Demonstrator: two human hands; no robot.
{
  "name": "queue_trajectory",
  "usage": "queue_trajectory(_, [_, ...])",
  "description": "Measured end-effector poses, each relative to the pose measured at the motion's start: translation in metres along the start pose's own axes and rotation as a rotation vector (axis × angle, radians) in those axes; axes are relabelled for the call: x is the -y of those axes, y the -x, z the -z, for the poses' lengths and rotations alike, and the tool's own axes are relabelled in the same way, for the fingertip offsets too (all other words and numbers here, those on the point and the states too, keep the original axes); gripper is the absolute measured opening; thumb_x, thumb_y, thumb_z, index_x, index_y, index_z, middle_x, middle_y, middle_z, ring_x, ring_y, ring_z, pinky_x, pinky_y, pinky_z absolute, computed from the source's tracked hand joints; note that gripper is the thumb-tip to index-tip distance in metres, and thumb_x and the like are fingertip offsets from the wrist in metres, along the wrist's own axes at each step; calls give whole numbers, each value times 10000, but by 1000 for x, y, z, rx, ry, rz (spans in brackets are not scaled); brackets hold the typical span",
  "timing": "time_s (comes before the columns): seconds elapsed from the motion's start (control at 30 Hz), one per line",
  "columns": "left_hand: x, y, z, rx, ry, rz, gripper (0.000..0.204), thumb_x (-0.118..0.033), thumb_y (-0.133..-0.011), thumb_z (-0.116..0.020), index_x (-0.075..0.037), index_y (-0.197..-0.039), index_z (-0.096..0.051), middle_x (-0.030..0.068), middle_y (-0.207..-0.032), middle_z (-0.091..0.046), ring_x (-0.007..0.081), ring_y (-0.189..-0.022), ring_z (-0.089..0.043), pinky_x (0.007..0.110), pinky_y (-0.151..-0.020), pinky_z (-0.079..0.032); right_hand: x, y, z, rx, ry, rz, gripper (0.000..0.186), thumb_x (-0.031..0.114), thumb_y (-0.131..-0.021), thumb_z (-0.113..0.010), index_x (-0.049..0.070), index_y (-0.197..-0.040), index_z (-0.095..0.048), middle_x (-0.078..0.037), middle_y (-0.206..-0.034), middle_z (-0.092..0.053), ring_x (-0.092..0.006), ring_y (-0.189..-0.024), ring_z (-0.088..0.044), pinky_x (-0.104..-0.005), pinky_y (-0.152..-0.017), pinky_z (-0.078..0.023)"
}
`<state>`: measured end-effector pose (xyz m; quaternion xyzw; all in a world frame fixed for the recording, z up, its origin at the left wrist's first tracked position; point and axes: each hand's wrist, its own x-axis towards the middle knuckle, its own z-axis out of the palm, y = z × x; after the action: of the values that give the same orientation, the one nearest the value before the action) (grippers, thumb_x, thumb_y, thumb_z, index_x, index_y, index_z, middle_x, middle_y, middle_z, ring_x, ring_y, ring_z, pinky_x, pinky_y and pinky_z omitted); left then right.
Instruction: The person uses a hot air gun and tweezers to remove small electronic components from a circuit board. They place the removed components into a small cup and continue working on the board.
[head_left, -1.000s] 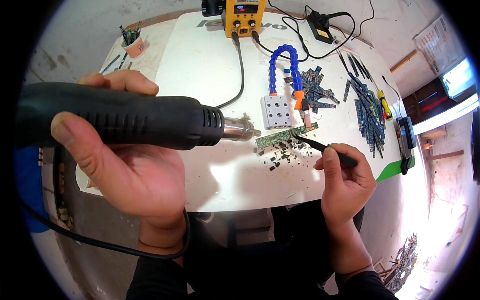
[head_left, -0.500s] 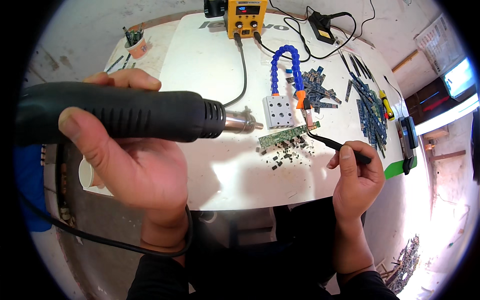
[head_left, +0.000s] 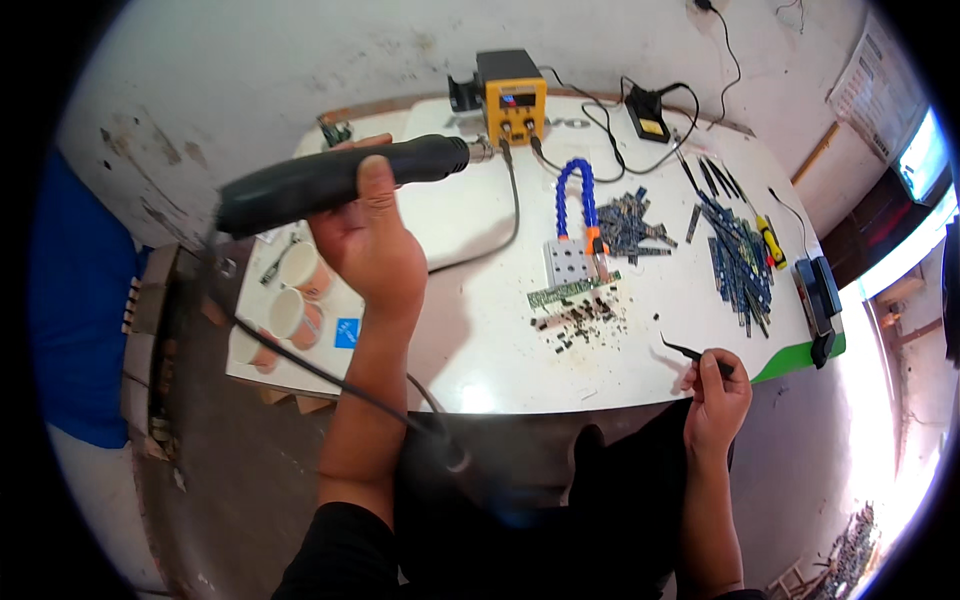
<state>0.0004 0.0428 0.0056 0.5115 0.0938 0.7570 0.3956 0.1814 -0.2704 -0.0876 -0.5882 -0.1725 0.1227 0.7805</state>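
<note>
My left hand [head_left: 375, 235] is wrapped round a black hot air gun [head_left: 330, 180], raised above the left part of the table with its metal nozzle toward the yellow station. In my right hand [head_left: 718, 400] is a pair of black curved tweezers [head_left: 697, 354], held near the table's front edge with the bent tip apart from everything. A narrow green circuit board [head_left: 574, 291] is held by a clip on a blue jointed arm [head_left: 562, 200], which rises from a grey metal block [head_left: 566, 262]. Small dark chips [head_left: 580, 322] lie scattered in front of the board.
The yellow soldering station [head_left: 515, 105] stands at the back, beside a soldering iron stand [head_left: 648, 115]. Circuit board strips [head_left: 740, 265] are piled right of another heap [head_left: 632, 225]. Paper cups [head_left: 300, 270] stand at left. A yellow-handled tool [head_left: 770, 243] lies right. The gun's cable crosses my left forearm.
The hot air gun has moved away from the board, up and back toward the station. My right hand has drawn the tweezers back from the board toward the front edge. The view has shifted.
</note>
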Motion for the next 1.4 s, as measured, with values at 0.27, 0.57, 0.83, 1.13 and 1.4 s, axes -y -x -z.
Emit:
queue_trajectory(0.27, [63,-75,-17,228,-463,-344,340,-40,-865,-813,-6,-1158,-643,124,-1166,-666,189,-1080,-648,317,-936,-520,-11,-5,8,59,-48,-35,95,40,-999,-646,-39,-1050,-637,-86,-830,-652,-127,-666,-610,-262,-623,-519])
queue_trajectory(0.57, [165,-111,-15,670,-765,-528,421,19,-812,-754,-94,-1207,-661,139,-1248,-668,368,-1122,-668,384,-941,-549,-4,-9,7,79,-78,-133,91,36,-1000,-631,-42,-1046,-632,-88,-809,-640,-124,-652,-590,-253,-610,-493])
queue_trajectory(0.83, [206,-124,-9,848,-928,-682,511,12,-746,-733,-165,-1223,-690,55,-1285,-674,343,-1071,-672,415,-917,-551,-2,-9,7,69,-104,-162,96,42,-980,-666,-40,-1028,-650,-83,-774,-647,-146,-679,-610,-279,-638,-512])
queue_trajectory(1.13, [226,-123,-6,846,-1098,-737,576,-11,-731,-773,-177,-1274,-680,18,-1323,-672,322,-1127,-659,414,-966,-535,-6,-7,1,112,10,-192,113,48,-988,-667,-38,-1058,-646,-80,-789,-645,-142,-703,-609,-278,-680,-508])
queue_trajectory(1.4, [225,-116,1,906,-1150,-764,579,28,-759,-719,-146,-1308,-663,58,-1394,-632,314,-1235,-608,455,-1058,-467,-10,-7,2,148,52,-185,128,30,-985,-654,-46,-1088,-651,-92,-815,-676,-144,-712,-632,-260,-697,-517])
